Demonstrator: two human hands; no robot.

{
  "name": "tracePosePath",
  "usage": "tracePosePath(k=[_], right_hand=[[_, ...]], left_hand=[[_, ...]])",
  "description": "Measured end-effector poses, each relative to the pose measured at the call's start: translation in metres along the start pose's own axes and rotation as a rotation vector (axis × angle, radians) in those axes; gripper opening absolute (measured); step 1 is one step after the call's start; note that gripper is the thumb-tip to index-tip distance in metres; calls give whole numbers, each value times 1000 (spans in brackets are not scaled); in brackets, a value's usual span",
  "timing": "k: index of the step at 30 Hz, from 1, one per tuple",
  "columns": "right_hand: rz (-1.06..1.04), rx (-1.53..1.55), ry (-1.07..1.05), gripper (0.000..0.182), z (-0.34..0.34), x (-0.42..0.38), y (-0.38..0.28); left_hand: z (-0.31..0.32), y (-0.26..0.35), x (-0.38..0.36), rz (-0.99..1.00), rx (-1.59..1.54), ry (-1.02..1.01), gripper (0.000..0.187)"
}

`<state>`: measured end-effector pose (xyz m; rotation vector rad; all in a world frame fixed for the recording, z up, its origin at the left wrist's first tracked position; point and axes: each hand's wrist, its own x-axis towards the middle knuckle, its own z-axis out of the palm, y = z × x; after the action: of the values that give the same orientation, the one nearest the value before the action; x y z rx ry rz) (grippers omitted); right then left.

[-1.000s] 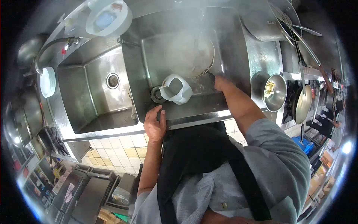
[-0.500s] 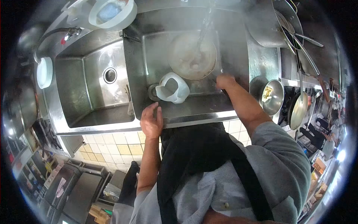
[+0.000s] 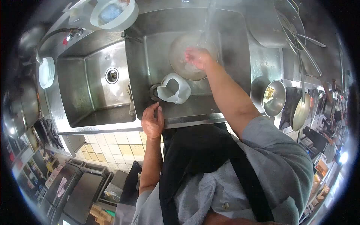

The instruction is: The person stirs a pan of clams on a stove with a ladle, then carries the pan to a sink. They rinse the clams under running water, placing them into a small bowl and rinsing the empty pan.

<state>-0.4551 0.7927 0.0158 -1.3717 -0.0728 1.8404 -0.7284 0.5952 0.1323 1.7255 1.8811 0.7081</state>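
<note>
In the right sink basin (image 3: 232, 41), a wide round pan (image 3: 179, 64) lies under a stream of running water (image 3: 206, 24), with steam around it. My right hand (image 3: 198, 57) is over the inside of the pan, beside the stream; blur and haze hide what its fingers do. A white plastic container with a cut-open top (image 3: 183, 91) lies on the basin floor in front of the pan. Next to it is a dark ring-shaped piece (image 3: 154, 92). My left hand (image 3: 152, 122) rests on the sink's front edge with its fingers stretched out, holding nothing.
A left basin (image 3: 99, 92) with a drain adjoins. Stacked white plates (image 3: 46, 73) stand at far left, and a white tub (image 3: 125, 17) sits behind the divider. To the right are a metal bowl with pale pieces (image 3: 273, 103), a pan (image 3: 301, 112) and long-handled utensils (image 3: 309, 56).
My right hand has moved from beside the pan's near right side, up and left over the pan's inside. The left hand and the white container have stayed in place.
</note>
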Motion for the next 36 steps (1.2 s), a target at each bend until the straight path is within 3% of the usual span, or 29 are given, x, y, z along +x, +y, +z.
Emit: tracePosePath(k=[3,5,6,8,9,11,12,14,15,17,20,24,26,30,32,36], right_hand=[[37,-34,-98,22,-21,27,17],[-357,-847,-97,51,-51,59,30],[-352,-846,-102,51,-52,57,26],[-548,-1720,202,68,-54,57,16],[-546,-1717,194,68,-55,61,12],[-58,-1977,56,73,-59,70,9],[-49,-1973,49,73,-66,66,25],[-541,-1983,312,66,-79,41,69],[-542,-1981,308,66,-68,26,75],[-410,-2068,246,49,-32,2,77],[-245,-1963,217,50,-36,23,98],[-408,-1942,248,46,-48,34,127],[-251,-1815,291,43,-43,34,125],[-211,-1772,309,42,-46,40,100],[-258,-1334,498,50,-42,32,83],[-258,-1631,483,67,-21,20,77]], left_hand=[[-4,4,0,5,-6,0,13],[-1,0,-1,-16,-8,-7,13],[-1,-2,-2,-36,-12,-19,13],[0,-2,-3,-23,-19,-5,13],[0,0,-1,-4,-31,9,13],[-3,4,3,11,-7,6,13],[-4,5,2,31,10,0,13],[-3,3,1,32,13,-5,13],[-3,2,1,37,12,-3,14],[-3,1,1,45,0,1,14],[-2,2,1,40,-12,-8,15],[-4,3,3,73,1,-19,15],[-3,2,0,49,-10,-25,16],[-1,-2,-1,37,-4,-12,16],[0,-2,-3,10,-19,-19,16],[-2,1,-1,8,20,-25,15]])
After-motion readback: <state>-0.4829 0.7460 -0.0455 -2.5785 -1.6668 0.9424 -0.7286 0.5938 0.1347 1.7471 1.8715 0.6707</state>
